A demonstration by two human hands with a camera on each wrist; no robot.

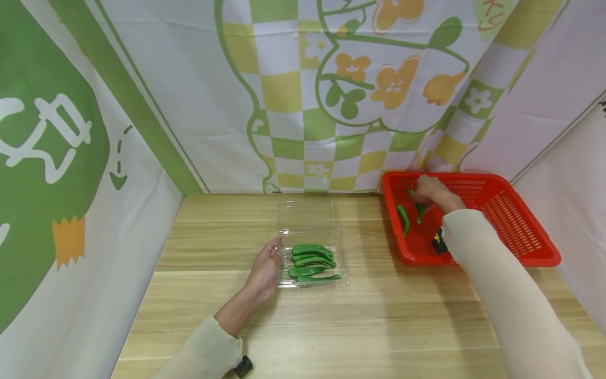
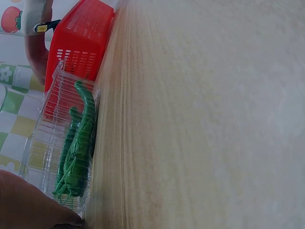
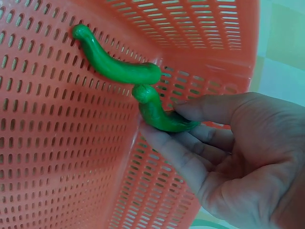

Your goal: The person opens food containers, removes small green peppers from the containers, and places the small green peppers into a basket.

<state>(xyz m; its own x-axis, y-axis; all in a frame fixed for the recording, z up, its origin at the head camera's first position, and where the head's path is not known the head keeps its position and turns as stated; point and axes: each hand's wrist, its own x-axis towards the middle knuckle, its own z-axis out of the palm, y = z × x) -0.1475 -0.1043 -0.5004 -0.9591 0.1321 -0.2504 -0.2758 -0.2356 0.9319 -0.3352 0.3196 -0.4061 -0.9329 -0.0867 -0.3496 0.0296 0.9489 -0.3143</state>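
Inside the red basket, my right hand [image 1: 430, 193] pinches a green chili pepper [image 3: 159, 112] between thumb and fingers. Another green chili pepper [image 3: 114, 62] lies on the basket floor, close beside the pinched one. At the middle of the table lies a clear plastic clamshell box [image 1: 343, 263], its lid [image 1: 307, 216] folded back toward the wall. Several green chili peppers [image 1: 310, 261] lie in it side by side. My left hand [image 1: 264, 271] holds the box at its left edge; in the left wrist view, part of this hand [image 2: 33, 205] shows at the near end of the box.
The red basket [image 1: 478, 261] with slotted walls stands at the table's back right, against the patterned cloth [image 1: 303, 95]. Wood-grain tabletop [image 1: 369, 316] lies between box and basket. White cloth walls [image 1: 142, 137] border the table at both sides.
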